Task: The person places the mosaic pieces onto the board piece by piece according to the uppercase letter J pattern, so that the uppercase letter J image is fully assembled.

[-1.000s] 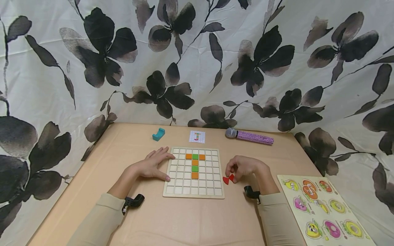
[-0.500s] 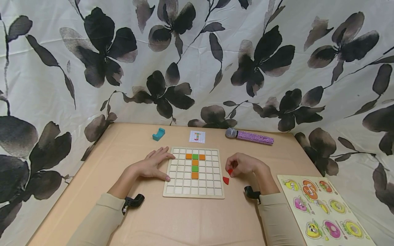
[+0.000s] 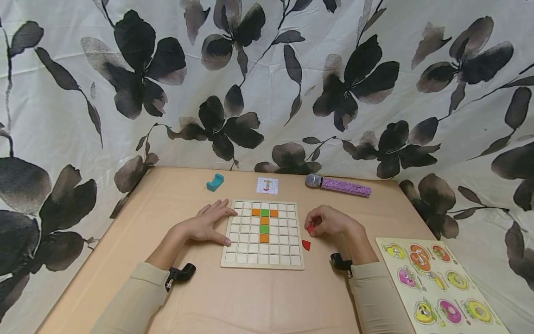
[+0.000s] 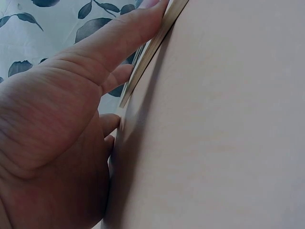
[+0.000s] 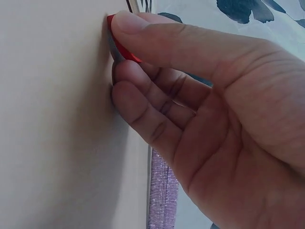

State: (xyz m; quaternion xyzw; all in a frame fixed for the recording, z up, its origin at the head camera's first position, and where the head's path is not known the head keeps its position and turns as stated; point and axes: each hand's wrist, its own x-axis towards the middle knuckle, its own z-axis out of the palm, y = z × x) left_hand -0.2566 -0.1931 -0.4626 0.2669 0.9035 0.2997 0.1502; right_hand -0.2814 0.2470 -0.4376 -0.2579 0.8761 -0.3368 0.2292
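A pale wooden grid board [image 3: 285,246] lies on the table in the head view, with several orange and green squares in its cells forming a T. My left hand [image 3: 207,224] rests at its left edge, fingers stretched, fingertips on the rim; the left wrist view shows the thumb against the board's edge [image 4: 143,64]. Just right of the board, my right hand [image 3: 332,221] pinches a small red tile [image 5: 127,53] between thumb and fingers, which partly cover it. A second red tile [image 3: 306,245], wedge-shaped with a rounded side, lies on the table below that hand.
Behind the board lie a teal curved block [image 3: 215,182], a small pattern card [image 3: 267,185] and a purple glittery microphone [image 3: 340,185]. A fruit picture board [image 3: 431,297] lies at the right. Floral cloth [image 3: 288,79] hangs behind the table.
The two red tiles lay side by side under my right hand; now one is pinched and moved slightly up and away from the other. My left hand has stayed put.
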